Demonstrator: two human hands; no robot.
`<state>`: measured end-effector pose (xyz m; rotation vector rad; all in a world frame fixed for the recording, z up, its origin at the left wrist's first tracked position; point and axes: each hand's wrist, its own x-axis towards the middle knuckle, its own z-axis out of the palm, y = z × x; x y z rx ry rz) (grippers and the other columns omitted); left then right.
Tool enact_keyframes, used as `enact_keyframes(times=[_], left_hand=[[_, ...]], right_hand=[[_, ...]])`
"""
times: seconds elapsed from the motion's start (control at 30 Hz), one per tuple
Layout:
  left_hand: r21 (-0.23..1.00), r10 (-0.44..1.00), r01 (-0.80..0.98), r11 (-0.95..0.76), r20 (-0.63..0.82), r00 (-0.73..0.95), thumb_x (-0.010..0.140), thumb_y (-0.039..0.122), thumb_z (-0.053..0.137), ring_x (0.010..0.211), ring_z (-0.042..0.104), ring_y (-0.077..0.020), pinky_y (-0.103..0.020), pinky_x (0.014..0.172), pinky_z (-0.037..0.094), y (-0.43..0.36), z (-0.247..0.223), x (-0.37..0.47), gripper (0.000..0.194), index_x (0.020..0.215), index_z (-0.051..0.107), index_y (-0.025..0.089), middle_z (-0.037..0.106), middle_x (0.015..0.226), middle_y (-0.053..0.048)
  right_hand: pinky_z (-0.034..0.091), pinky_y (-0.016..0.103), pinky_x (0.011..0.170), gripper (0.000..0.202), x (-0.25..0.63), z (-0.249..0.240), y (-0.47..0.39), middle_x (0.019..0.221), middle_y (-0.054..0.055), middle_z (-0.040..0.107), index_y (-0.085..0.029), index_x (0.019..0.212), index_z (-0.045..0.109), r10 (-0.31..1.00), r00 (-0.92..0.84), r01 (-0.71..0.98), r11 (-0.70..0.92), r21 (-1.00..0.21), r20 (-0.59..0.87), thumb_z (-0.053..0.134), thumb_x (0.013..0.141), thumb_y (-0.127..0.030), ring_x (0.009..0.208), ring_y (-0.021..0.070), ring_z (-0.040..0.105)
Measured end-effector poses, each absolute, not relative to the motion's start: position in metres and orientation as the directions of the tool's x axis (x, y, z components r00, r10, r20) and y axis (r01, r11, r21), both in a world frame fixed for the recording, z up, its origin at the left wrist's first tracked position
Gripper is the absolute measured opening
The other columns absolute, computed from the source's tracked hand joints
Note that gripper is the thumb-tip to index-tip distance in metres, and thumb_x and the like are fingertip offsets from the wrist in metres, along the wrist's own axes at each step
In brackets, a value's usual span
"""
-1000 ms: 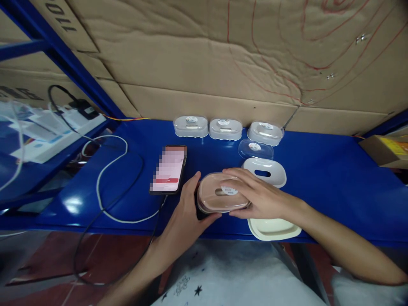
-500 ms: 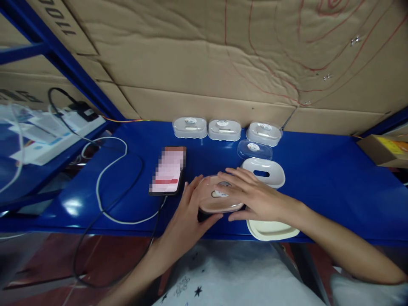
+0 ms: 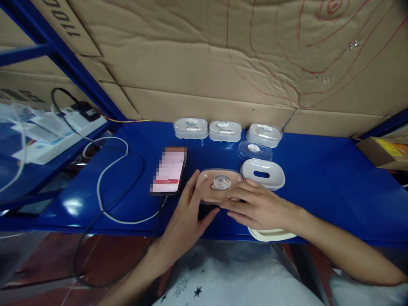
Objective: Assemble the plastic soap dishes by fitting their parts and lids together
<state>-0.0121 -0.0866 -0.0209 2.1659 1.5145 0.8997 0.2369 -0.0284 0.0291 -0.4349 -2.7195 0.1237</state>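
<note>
A pink oval box [image 3: 207,193] with a clear cover and a round label lies on the blue table between my hands. My left hand [image 3: 189,212] grips its left side, thumb near the front edge and fingers along the left end. My right hand [image 3: 255,203] is at the box's right end, its fingers bent over the edge. Just behind my right hand sits a white oval dish [image 3: 276,174] with a slot in its middle. A cream oval piece [image 3: 272,235] shows partly beneath my right hand, at the table's front edge.
Three lidded clear-topped boxes [image 3: 225,131] stand along the cardboard wall [image 3: 191,63]. A loose clear lid [image 3: 264,151] lies before the right one. Left are a phone [image 3: 168,170], a looping white cable [image 3: 98,182] and power strips [image 3: 47,148]. A carton [image 3: 379,153] is far right.
My right hand has drawn back from the top of the pink box to its right end, uncovering the label. The box has shifted slightly away from me.
</note>
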Motion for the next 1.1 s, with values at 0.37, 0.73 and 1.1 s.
enact_keyframes(times=[0.37,0.73,1.1], left_hand=[[0.558,0.928,0.748,-0.359,0.294,0.227,0.104,0.036,0.064,0.167,0.01,-0.0406,-0.068,0.129,0.03,-0.088,-0.016,-0.012,0.074,0.166,0.025,0.031,0.001,0.181,-0.015],[0.496,0.887,0.736,-0.461,0.223,0.405,0.106,0.035,0.06,0.164,0.024,-0.0398,-0.067,0.126,0.036,-0.088,-0.016,-0.015,0.06,0.161,0.036,0.033,0.014,0.18,-0.013],[0.471,0.847,0.71,-0.523,0.196,0.493,0.105,0.04,0.063,0.155,0.043,-0.0365,-0.066,0.124,0.042,-0.091,-0.015,-0.013,0.069,0.165,0.03,0.031,0.041,0.169,-0.014]], right_hand=[[0.03,0.063,0.13,0.069,0.237,0.02,-0.01,0.173,0.018,0.036,-0.019,0.165,0.038,0.611,-0.74,0.607,0.787,-0.114,0.281,0.061,0.106,-0.046,0.163,0.0355,0.029],[0.059,0.037,0.089,0.025,0.28,0.064,-0.008,0.111,0.005,0.08,-0.026,0.121,0.075,0.577,-0.808,0.497,0.776,-0.388,0.12,0.055,0.107,-0.022,0.102,0.0217,0.075],[0.055,0.031,0.076,0.029,0.267,0.052,-0.021,0.103,0.003,0.08,-0.024,0.108,0.078,0.601,-0.781,0.622,0.72,-0.306,-0.171,0.06,0.096,-0.004,0.091,0.0218,0.077]])
